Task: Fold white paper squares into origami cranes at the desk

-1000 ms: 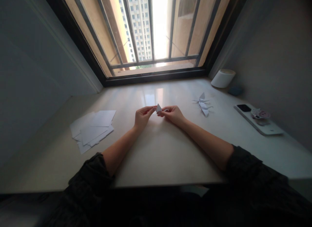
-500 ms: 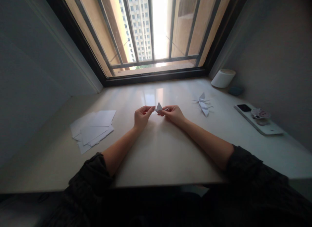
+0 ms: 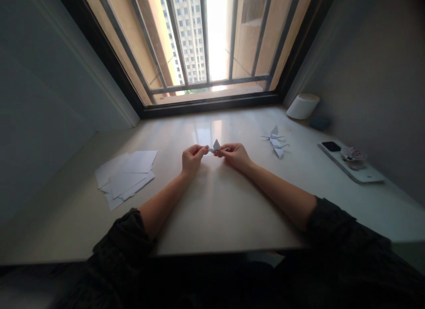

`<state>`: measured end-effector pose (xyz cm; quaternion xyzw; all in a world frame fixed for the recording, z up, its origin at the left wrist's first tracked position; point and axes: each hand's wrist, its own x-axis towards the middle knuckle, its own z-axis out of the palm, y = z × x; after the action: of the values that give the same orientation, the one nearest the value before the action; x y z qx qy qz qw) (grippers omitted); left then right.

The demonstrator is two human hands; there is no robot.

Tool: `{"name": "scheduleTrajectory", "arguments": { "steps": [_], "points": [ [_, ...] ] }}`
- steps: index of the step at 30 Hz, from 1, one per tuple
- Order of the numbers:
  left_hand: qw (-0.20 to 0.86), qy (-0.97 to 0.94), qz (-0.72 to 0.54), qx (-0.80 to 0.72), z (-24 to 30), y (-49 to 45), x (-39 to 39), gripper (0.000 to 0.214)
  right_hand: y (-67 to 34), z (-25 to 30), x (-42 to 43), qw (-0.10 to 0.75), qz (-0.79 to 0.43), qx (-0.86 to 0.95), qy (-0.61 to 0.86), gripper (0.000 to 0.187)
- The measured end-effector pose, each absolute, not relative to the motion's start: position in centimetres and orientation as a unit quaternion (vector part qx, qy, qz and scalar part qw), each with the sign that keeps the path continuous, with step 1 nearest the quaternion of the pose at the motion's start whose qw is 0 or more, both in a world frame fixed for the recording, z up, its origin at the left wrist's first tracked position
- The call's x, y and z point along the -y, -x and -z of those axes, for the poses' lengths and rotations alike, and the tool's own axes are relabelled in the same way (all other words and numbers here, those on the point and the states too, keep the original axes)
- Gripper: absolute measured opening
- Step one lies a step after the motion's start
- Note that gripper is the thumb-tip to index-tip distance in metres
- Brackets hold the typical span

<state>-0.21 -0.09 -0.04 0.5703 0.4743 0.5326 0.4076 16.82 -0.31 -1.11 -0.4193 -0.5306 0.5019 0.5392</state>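
The left hand and the right hand meet over the middle of the white table, nearer its far edge than its near one. Between them is a small folded paper, its pointed flap standing up. Each grip is clamped on it: the right pinches its base, the left a slim strip at its other side.

A second ago the left fingertips sat close against the flap, which leaned; now they have drawn a little toward the table's left edge, the strip shows between, and the flap stands straighter. The loose white sheets toward the left edge and the two paper cranes toward the far right corner lie as they did.

The right fingers hide the lower part of the folded paper, and its creases are too small to read. The phone by the right edge is partly covered by a clear, tangled-looking object that is hard to make out. Near the far right corner, beside the white cup-like object, a dark bluish lump is blurred. The dark sleeves fade into shadow past the near edge.
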Motion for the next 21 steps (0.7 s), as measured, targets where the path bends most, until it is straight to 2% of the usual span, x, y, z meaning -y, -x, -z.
{"name": "scheduleTrajectory", "arguments": {
  "steps": [11, 21],
  "points": [
    [0.403, -0.563, -0.532, -0.487, 0.19, 0.25, -0.02, 0.028, -16.78, 1.35, 0.33, 0.540, -0.483, 0.536, 0.432, 0.035],
    [0.362, -0.649, -0.523, -0.418, 0.14, 0.37, 0.12, 0.026, -17.06, 1.14, 0.31, 0.537, -0.492, 0.537, 0.425, 0.034]
  ]
}}
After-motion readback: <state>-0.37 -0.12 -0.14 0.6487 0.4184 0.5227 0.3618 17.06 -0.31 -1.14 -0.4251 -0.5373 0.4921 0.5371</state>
